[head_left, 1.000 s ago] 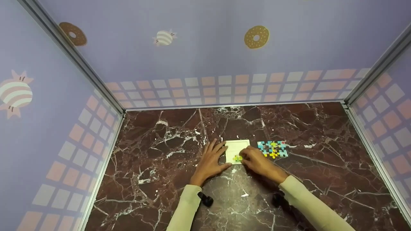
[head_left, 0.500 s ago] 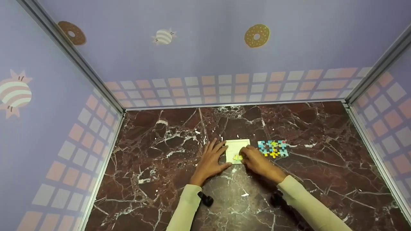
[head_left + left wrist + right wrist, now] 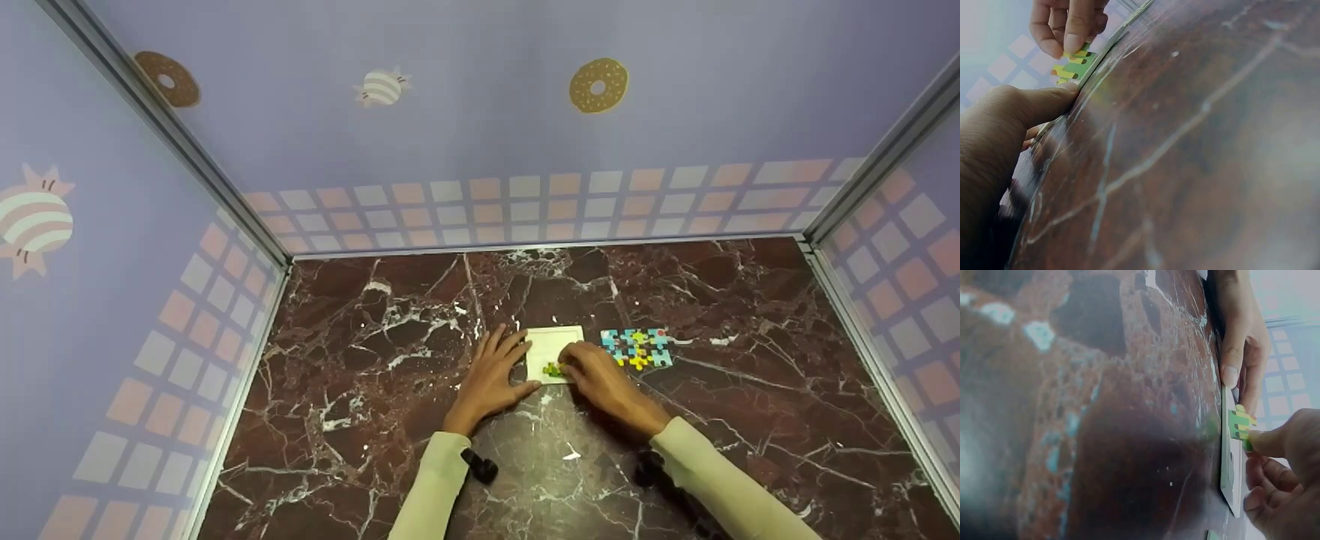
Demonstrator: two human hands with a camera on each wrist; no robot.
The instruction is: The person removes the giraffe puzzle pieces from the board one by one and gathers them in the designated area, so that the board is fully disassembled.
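Observation:
A small cream puzzle tray (image 3: 551,343) lies on the table between the two hands. My left hand (image 3: 491,379) rests at its left side, fingertips on the left edge and thumb at the near corner. My right hand (image 3: 600,379) is over the tray's near right part. Its thumb and fingers pinch green-and-yellow jigsaw pieces (image 3: 1239,423), which look joined and stand tilted at the tray's near edge. In the left wrist view the left thumb (image 3: 1053,104) touches the tray's edge close to these pieces. The right fingers hide part of them.
Just right of the tray lies a block of several blue-and-yellow jigsaw pieces (image 3: 637,349). The dark marbled table (image 3: 375,375) is bounded by a patterned back wall (image 3: 487,112) and side walls.
The green-and-yellow pieces tilt differently, looking pale half a second ago and darker green now. The right hand shifts only slightly; the left hand stays put on the tray.

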